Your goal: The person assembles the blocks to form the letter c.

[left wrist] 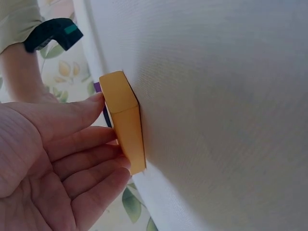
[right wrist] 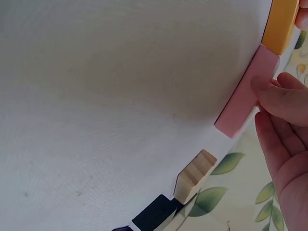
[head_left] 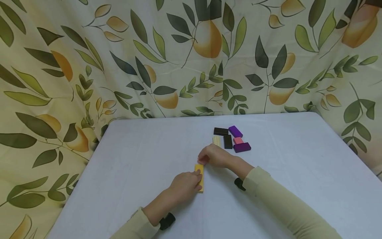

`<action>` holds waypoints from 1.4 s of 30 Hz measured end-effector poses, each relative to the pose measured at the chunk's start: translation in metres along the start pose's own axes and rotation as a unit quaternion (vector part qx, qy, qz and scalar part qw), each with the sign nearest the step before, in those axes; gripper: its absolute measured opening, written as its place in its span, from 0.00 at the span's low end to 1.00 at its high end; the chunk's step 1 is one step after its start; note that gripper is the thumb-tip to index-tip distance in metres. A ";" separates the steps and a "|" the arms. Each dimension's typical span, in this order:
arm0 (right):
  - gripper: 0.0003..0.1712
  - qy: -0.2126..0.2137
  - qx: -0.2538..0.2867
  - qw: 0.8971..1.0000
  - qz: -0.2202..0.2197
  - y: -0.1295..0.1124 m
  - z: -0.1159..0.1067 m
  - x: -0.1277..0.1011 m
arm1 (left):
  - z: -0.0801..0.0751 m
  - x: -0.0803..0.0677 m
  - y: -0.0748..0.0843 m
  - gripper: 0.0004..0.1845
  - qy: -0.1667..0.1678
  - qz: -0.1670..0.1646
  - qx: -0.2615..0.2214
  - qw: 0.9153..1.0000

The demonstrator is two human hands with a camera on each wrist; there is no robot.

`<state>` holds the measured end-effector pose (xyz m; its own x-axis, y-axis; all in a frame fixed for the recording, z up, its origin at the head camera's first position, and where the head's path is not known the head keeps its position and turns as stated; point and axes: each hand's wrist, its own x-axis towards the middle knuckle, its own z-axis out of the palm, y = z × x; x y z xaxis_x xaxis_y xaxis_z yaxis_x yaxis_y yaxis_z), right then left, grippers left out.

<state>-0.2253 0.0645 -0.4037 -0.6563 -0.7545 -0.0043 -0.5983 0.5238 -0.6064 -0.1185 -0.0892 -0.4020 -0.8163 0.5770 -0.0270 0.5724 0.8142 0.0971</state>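
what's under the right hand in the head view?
The right hand covers a pink block, visible only from the right wrist view, lying end to end with the yellow block. How much the fingers grip it is hidden.
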 end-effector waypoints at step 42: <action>0.15 0.102 -0.149 0.975 0.132 0.052 -0.058 -0.069 | 0.001 -0.001 0.001 0.18 -0.010 -0.020 -0.006 1.000</action>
<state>-0.2376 0.1671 -0.3888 -0.8649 -0.4998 0.0472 -0.4833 0.8035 -0.3476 -0.1167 -0.0892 -0.4027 -0.8364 0.5457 -0.0519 0.5386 0.8357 0.1074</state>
